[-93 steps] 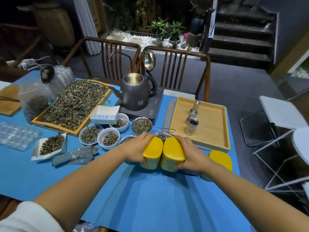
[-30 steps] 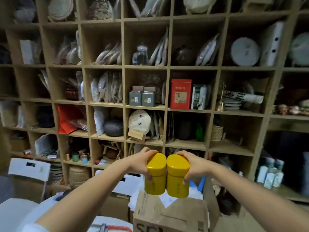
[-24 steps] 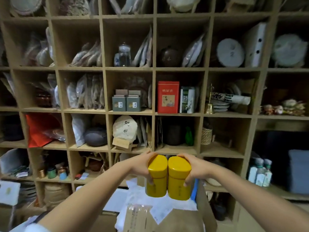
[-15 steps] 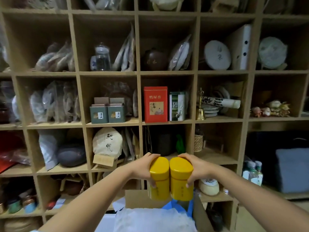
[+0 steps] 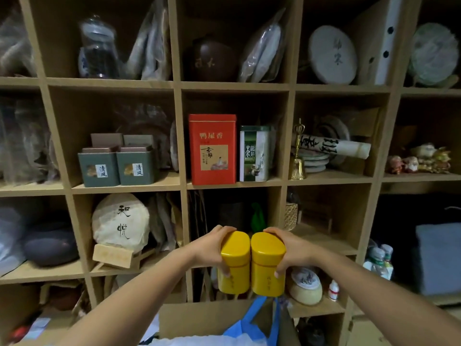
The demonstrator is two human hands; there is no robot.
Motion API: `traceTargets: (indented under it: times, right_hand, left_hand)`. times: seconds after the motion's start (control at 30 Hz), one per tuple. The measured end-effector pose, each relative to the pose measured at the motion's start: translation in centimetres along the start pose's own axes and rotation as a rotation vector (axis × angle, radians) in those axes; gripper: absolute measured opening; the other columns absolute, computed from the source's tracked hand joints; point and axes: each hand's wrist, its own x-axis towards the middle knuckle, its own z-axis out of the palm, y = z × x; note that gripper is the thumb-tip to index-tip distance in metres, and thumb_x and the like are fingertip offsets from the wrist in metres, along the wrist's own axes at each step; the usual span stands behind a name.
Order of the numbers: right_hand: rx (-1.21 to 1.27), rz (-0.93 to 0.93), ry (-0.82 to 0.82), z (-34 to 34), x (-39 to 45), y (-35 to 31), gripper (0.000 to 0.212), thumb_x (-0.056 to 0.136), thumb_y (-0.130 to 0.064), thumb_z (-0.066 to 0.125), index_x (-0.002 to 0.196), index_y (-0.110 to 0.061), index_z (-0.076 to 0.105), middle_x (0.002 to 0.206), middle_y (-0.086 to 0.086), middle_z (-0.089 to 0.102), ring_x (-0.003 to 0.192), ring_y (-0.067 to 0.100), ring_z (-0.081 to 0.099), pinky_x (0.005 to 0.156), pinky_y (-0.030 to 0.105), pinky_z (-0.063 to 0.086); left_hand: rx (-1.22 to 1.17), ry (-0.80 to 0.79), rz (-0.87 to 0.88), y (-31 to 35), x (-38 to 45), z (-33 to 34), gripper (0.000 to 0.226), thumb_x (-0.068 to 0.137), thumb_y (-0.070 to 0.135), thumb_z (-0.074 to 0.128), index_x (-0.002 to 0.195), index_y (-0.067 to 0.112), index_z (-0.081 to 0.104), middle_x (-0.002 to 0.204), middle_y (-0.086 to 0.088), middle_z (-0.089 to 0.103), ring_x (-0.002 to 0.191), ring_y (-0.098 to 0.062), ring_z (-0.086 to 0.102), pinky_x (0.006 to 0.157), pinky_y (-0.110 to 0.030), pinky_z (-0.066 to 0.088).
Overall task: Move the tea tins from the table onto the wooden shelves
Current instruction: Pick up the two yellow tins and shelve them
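Two yellow tea tins are held upright and pressed side by side in front of the wooden shelves (image 5: 239, 184). My left hand (image 5: 212, 248) grips the left yellow tin (image 5: 234, 268) from its left side. The right yellow tin (image 5: 267, 269) is gripped by my right hand (image 5: 287, 248) from its right side. Both tins hang in the air at the height of the lower middle compartments, close to the shelf front. The table is out of view.
The compartments hold a red tea box (image 5: 212, 149), a green-and-white tin (image 5: 254, 153), two grey-green tins (image 5: 117, 167), wrapped tea cakes (image 5: 121, 221), a brass bell (image 5: 298, 166) and a jar (image 5: 97, 48). A cardboard box (image 5: 199, 318) with a blue bag stands below the tins.
I lifted both tins off the table and turned to the shelves. Over the last second the shelves have come much closer, and the tins stay held together in both hands.
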Motion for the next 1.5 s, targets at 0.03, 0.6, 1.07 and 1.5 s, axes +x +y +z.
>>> traceTargets:
  times: [0.03, 0.6, 1.07, 1.5]
  right_hand:
    - [-0.002, -0.005, -0.009, -0.3, 1.2, 0.5, 0.103, 0.064, -0.016, 0.084, 0.143, -0.029, 0.018, 0.142, 0.006, 0.030, 0.129, 0.028, 0.034, 0.105, 0.048, 0.038]
    - [0.060, -0.016, -0.094, 0.1, 14.3, 5.3, 0.110, 0.059, -0.017, 0.086, 0.141, -0.037, 0.014, 0.119, -0.005, 0.030, 0.122, 0.027, 0.037, 0.100, 0.044, 0.039]
    - [0.028, 0.005, -0.136, 1.3, 18.2, 6.5, 0.111, 0.063, -0.015, 0.084, 0.144, -0.034, 0.010, 0.142, 0.005, 0.024, 0.129, 0.030, 0.032, 0.103, 0.044, 0.038]
    - [-0.052, 0.001, -0.142, 0.9, 19.3, 6.7, 0.115, 0.069, -0.018, 0.080, 0.147, -0.041, -0.001, 0.154, 0.004, 0.007, 0.139, 0.032, 0.021, 0.111, 0.043, 0.031]
  left_hand:
    - [-0.004, -0.002, -0.014, -0.5, 1.1, 0.1, 0.105, 0.060, 0.027, 0.084, 0.141, 0.032, 0.018, 0.132, 0.005, 0.032, 0.118, -0.015, 0.037, 0.096, -0.032, 0.039]
    - [0.003, -0.001, -0.124, -6.4, 10.2, 0.1, 0.104, 0.061, 0.019, 0.083, 0.142, 0.022, 0.016, 0.135, -0.002, 0.030, 0.124, -0.022, 0.036, 0.103, -0.036, 0.037]
    - [-0.019, -0.012, -0.191, -9.1, 12.2, 1.2, 0.107, 0.060, 0.019, 0.082, 0.143, 0.024, 0.015, 0.138, -0.003, 0.030, 0.126, -0.024, 0.035, 0.105, -0.038, 0.036]
    - [0.044, -0.032, -0.186, -9.4, 13.3, 0.9, 0.097, 0.062, 0.020, 0.081, 0.138, 0.031, 0.022, 0.137, -0.006, 0.032, 0.124, -0.027, 0.036, 0.102, -0.040, 0.040]
